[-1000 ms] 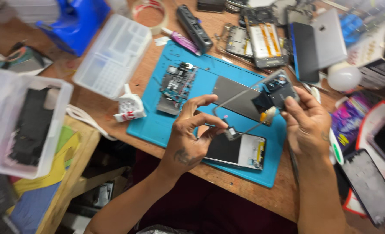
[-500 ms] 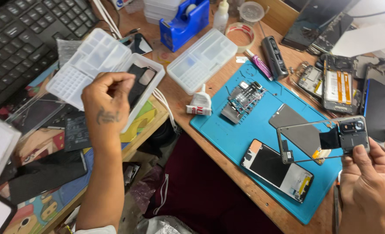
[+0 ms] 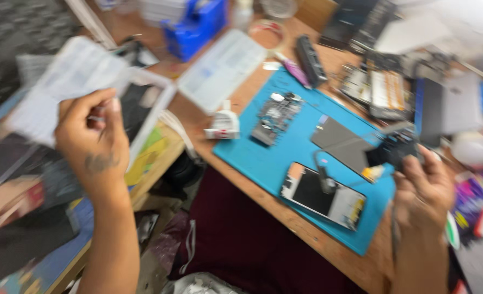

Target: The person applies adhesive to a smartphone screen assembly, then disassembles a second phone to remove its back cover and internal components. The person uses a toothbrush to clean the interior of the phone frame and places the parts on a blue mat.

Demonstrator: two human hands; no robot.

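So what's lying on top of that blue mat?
On the blue mat lie a circuit board, a grey panel and a phone, screen up. The frame is blurred; whatever lies beneath them is hidden.

Bright, even light falls from above, blowing out to white glare beyond the upper right of the blue mat. Heavy motion blur smears everything, worst left of the mat; shadows stay soft and faint.

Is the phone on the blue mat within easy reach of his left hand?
Probably not without a move: the left hand is off to the side by the clear trays, away from the phone. Nothing blocks the way, though.
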